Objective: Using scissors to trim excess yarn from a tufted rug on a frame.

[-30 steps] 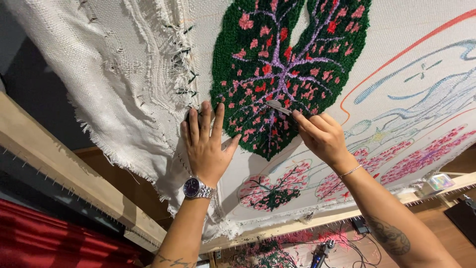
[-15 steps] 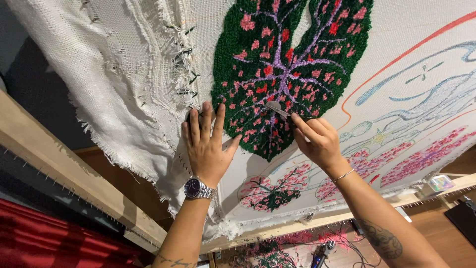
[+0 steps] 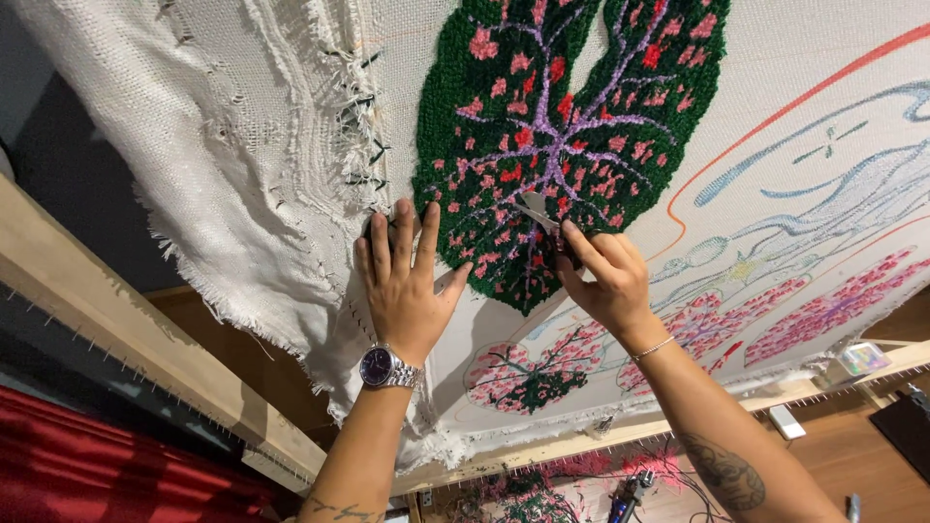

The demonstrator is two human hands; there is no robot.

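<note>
Nearest the viewer, at lower left, a red cloth (image 3: 87, 465) lies below a pale wooden frame rail (image 3: 145, 339) set with a row of small pins. Two forearms rise from the lower edge toward a stretched white backing cloth (image 3: 242, 165), whose frayed loose edge hangs at left. The left hand (image 3: 405, 281), with a wristwatch (image 3: 386, 367) on its wrist, lies open and flat, fingers spread and pressed against the cloth just left of the tufted green leaf (image 3: 572, 126). The right hand (image 3: 603, 281), with a thin bracelet (image 3: 651, 349) at its wrist, is closed around a small metal tool (image 3: 536, 212) whose pale blade touches the lower middle of the leaf, among pink spots and purple veins. Between the wrists sits a smaller tufted leaf (image 3: 528, 373) in pink and green. Farther right, outlined pink, blue and red motifs (image 3: 804, 194) cover the cloth. A second wooden rail (image 3: 581, 446) runs beneath its lower edge.
</note>
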